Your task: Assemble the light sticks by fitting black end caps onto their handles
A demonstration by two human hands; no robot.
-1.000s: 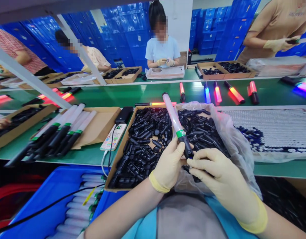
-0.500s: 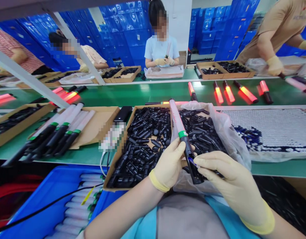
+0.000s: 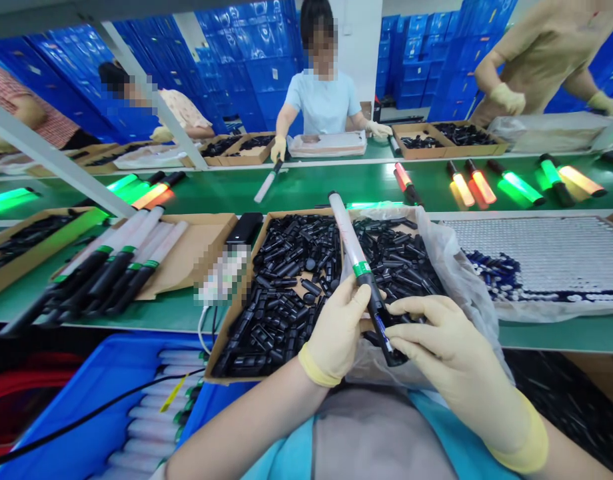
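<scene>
My left hand (image 3: 336,328), in a pale yellow glove, is wrapped round the black handle of a light stick (image 3: 348,232). The stick has a frosted white tube and a green ring, tilted with its tube pointing away from me. An open compartment in the handle faces up and shows a blue battery (image 3: 381,327) lying along it. My right hand (image 3: 444,347), gloved too, has its thumb and fingertips at the compartment, touching the battery. Under the stick a cardboard tray (image 3: 230,293) holds many small black plastic parts (image 3: 281,300).
Several unlit light sticks (image 3: 124,257) lie at left beside a flat cardboard tray (image 3: 186,267). White-ended batteries fill a plastic-wrapped pack (image 3: 551,253) at right. A blue bin (image 3: 94,380) stands below. Lit sticks lie on a green conveyor (image 3: 306,183); co-workers stand behind it.
The battery has gone deeper into the handle's compartment, and my right fingers have spread a little. Sticks on the conveyor have shifted and some turned from red to green. A co-worker's hand puts a stick there.
</scene>
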